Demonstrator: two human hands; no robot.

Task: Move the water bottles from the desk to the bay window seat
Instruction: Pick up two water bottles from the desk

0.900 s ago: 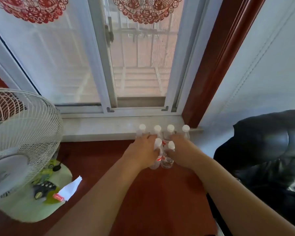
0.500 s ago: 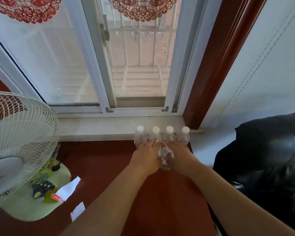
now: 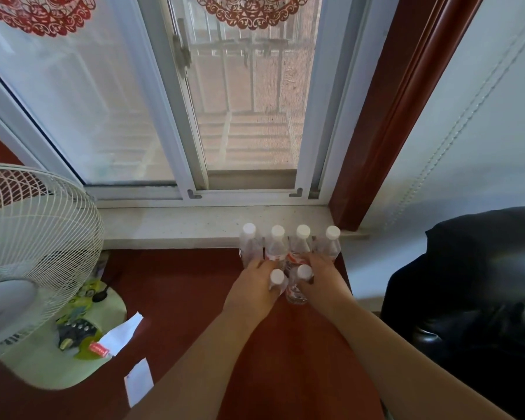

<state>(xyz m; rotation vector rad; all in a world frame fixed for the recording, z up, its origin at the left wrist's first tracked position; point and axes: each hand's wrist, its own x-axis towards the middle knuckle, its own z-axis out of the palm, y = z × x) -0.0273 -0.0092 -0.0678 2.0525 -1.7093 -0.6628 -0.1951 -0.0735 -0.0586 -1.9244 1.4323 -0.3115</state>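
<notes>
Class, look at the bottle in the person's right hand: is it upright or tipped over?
Upright. The right hand grips the bottle with its white cap on top and its base on the red seat.

Two bare, sleeveless forearms (image 3: 376, 344)

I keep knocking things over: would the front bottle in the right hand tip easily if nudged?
Probably. The front right bottle is tall and narrow with a small base, so likely top-heavy. Its clear plastic looks smooth, perhaps slippery. The right hand grips it now, steadying it.
</notes>
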